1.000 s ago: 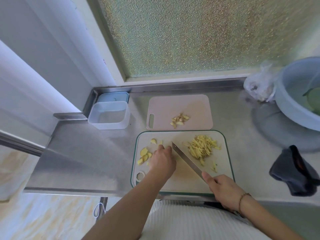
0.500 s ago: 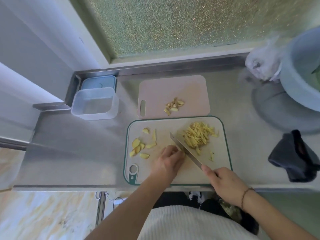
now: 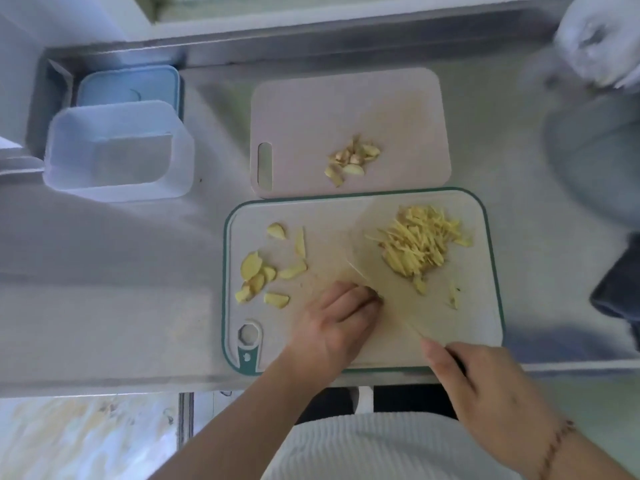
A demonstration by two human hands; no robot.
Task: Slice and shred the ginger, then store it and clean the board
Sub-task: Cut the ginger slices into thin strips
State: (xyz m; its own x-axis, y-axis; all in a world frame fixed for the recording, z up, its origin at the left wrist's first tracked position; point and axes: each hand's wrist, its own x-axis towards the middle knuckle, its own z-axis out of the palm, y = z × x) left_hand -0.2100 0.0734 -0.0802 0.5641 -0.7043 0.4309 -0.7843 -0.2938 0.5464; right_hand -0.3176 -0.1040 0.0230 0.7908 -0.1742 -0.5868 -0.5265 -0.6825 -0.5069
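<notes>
Left hand (image 3: 341, 318) sits at lower centre of the green-rimmed board (image 3: 491, 306), fingers curled down, apparently pinning a piece of ginger at the fingertips; the piece itself is hidden, so can't confirm. Right hand (image 3: 485, 386) at lower right is wrapped round the knife (image 3: 398, 292) handle; blade is motion-blurred, running diagonally from that hand up-left, passing just right of the left fingertips. Key relation: uncut slices (image 3: 266, 271) lie left and above the left hand, shreds (image 3: 419, 244) lie upper right, across the blade. So the left hand is the nearer one to feed slices rightward to the edge. Slices' long axes vary, need aligning before shredding. Tub (image 3: 117, 150) for storing is at upper left, well apart. Pink board (image 3: 398, 105) above holds scraps (image 3: 351, 161).
</notes>
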